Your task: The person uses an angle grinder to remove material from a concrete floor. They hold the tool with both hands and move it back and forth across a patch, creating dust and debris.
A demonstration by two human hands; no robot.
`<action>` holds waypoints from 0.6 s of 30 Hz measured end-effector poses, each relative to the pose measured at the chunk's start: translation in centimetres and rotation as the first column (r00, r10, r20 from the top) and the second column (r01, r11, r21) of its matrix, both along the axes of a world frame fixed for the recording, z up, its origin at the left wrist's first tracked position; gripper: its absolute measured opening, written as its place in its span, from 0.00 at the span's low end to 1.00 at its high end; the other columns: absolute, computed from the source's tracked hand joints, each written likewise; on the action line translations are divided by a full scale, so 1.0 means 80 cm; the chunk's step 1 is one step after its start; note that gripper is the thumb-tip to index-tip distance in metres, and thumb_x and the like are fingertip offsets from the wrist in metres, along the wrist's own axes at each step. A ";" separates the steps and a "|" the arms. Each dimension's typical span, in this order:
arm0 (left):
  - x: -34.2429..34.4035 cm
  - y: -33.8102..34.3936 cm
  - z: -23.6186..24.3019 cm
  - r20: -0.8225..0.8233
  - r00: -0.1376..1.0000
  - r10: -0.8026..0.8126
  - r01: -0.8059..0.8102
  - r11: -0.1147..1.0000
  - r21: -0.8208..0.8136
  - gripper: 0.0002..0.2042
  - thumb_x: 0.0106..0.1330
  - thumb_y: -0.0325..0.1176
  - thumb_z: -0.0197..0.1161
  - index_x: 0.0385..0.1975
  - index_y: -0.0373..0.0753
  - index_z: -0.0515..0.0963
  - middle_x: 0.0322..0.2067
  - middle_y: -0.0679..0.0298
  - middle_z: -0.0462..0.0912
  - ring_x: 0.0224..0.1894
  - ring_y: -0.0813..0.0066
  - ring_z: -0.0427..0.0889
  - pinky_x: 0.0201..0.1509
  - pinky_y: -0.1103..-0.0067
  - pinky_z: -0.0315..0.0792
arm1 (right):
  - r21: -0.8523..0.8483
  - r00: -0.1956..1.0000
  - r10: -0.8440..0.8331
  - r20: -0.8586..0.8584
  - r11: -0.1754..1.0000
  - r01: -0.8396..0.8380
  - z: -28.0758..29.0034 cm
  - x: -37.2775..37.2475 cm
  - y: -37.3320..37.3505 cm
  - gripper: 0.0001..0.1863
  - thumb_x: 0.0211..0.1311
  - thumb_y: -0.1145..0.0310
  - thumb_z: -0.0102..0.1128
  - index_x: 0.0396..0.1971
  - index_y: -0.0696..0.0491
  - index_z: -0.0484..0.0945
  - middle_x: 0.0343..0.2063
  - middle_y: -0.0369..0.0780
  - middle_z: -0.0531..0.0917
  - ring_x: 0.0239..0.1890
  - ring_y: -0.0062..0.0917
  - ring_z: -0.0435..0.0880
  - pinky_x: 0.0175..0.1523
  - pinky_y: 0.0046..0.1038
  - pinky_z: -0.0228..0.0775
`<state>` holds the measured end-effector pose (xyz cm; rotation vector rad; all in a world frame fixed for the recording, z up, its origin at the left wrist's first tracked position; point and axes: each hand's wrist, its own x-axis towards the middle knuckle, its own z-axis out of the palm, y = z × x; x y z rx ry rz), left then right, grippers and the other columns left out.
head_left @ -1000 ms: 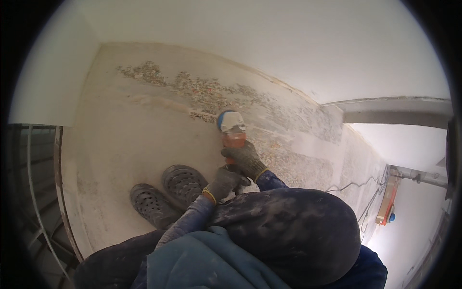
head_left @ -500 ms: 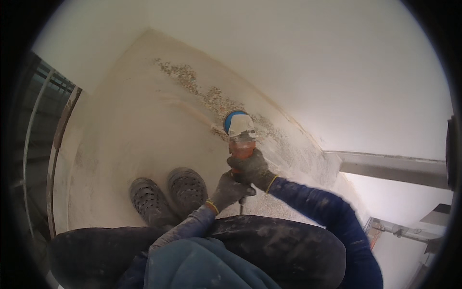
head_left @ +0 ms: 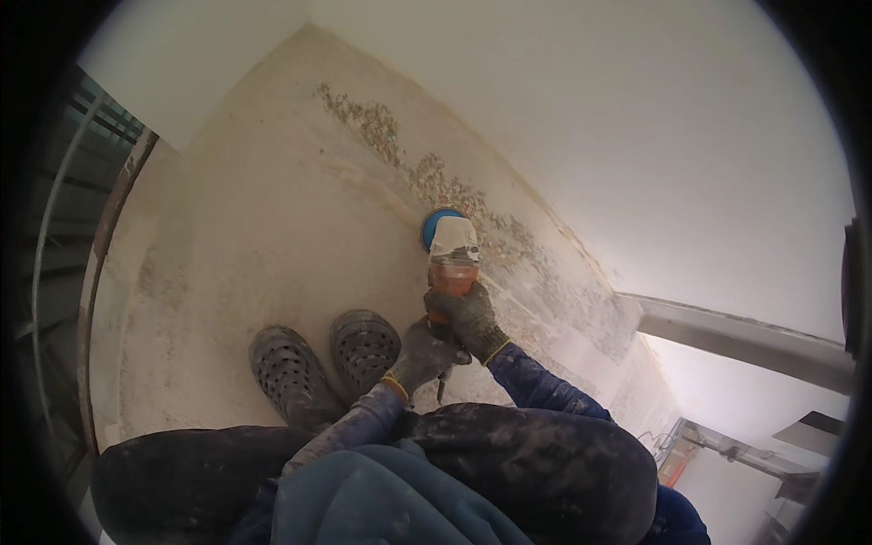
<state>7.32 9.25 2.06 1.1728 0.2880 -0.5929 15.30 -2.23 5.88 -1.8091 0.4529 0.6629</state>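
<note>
I'm mid-grind: my right hand (head_left: 468,322) and left hand (head_left: 422,354) both clench the grinder (head_left: 451,263), its disc on the floor (head_left: 272,236) by the wall (head_left: 590,136). Next calls for steady pressure along the rough strip (head_left: 436,182).

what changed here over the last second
The view swung left: the railing now shows at the left edge and the orange tool near the wall ledge slid out of sight. Both gloved hands, left hand and right hand, kept gripping the grinder on the dusty floor beside the speckled strip; shoes stayed put.
</note>
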 end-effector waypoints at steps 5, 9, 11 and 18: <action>0.001 -0.008 -0.012 -0.042 0.998 -0.056 0.054 0.997 -0.047 0.18 0.52 0.31 0.80 0.41 0.36 0.82 0.31 0.64 0.88 0.27 0.74 0.85 0.32 0.73 0.79 | 0.046 1.000 0.017 0.016 0.999 -0.018 -0.004 0.001 -0.011 0.28 0.53 0.57 0.80 0.51 0.57 0.82 0.39 0.41 0.87 0.36 0.28 0.88 0.40 0.34 0.82; 0.000 -0.005 -0.014 -0.001 1.000 -0.015 0.015 0.999 -0.035 0.11 0.58 0.25 0.76 0.38 0.33 0.81 0.26 0.63 0.86 0.18 0.77 0.81 0.20 0.76 0.74 | 0.021 0.998 0.052 -0.020 0.998 -0.051 -0.011 0.004 -0.006 0.28 0.54 0.59 0.80 0.51 0.56 0.81 0.38 0.40 0.87 0.37 0.28 0.88 0.40 0.34 0.82; -0.001 -0.003 -0.012 -0.015 1.000 -0.012 0.011 0.999 -0.047 0.11 0.58 0.25 0.75 0.38 0.33 0.82 0.26 0.63 0.86 0.18 0.77 0.80 0.20 0.76 0.73 | 0.039 0.999 0.023 -0.022 0.999 -0.022 -0.012 0.003 -0.005 0.28 0.54 0.60 0.80 0.52 0.56 0.81 0.38 0.41 0.86 0.37 0.28 0.88 0.40 0.34 0.83; 0.003 0.003 0.001 -0.058 0.997 -0.046 0.046 0.999 -0.014 0.10 0.59 0.26 0.75 0.38 0.33 0.82 0.27 0.63 0.87 0.19 0.78 0.81 0.20 0.78 0.74 | 0.053 0.997 -0.014 -0.076 0.998 0.018 -0.011 0.007 -0.002 0.28 0.52 0.63 0.82 0.52 0.55 0.80 0.38 0.40 0.86 0.37 0.28 0.88 0.40 0.34 0.83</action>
